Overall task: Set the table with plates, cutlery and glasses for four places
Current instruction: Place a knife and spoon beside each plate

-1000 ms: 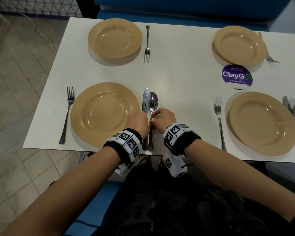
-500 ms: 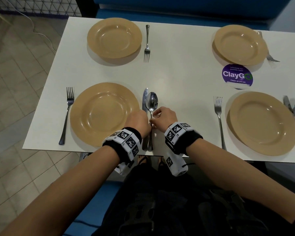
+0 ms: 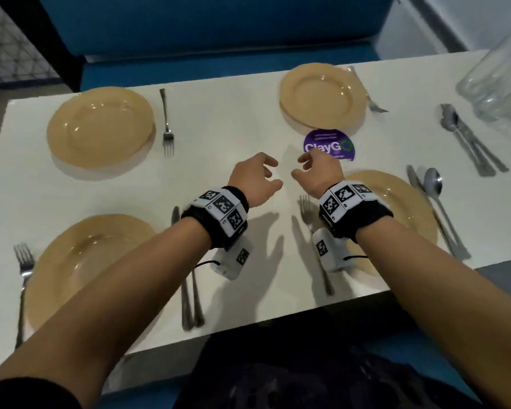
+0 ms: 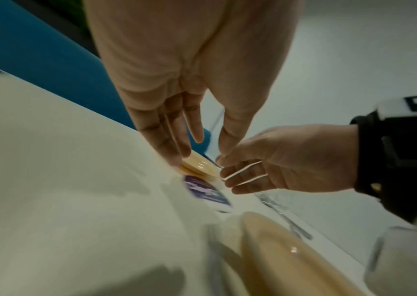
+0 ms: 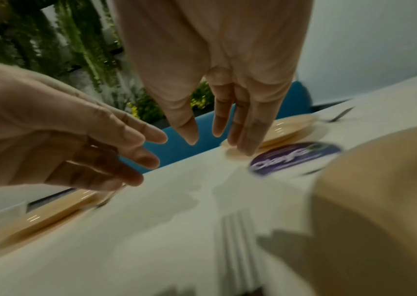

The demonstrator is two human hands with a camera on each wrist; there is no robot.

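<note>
Several tan plates lie on the white table: near left, far left, far right, near right. A knife and spoon lie right of the near left plate. Spare cutlery lies at the far right by clear glasses. My left hand and right hand hover empty over the table's middle, fingers relaxed; both also show in the wrist views, left hand, right hand.
A purple round sticker is on the table just beyond my right hand. Forks lie beside each plate, one by the far left plate and one at the near left. A blue bench runs behind the table.
Both hands have let go of the knife and spoon by the near left plate and lifted forward to the table's middle. The head view has turned right, showing the glasses.
</note>
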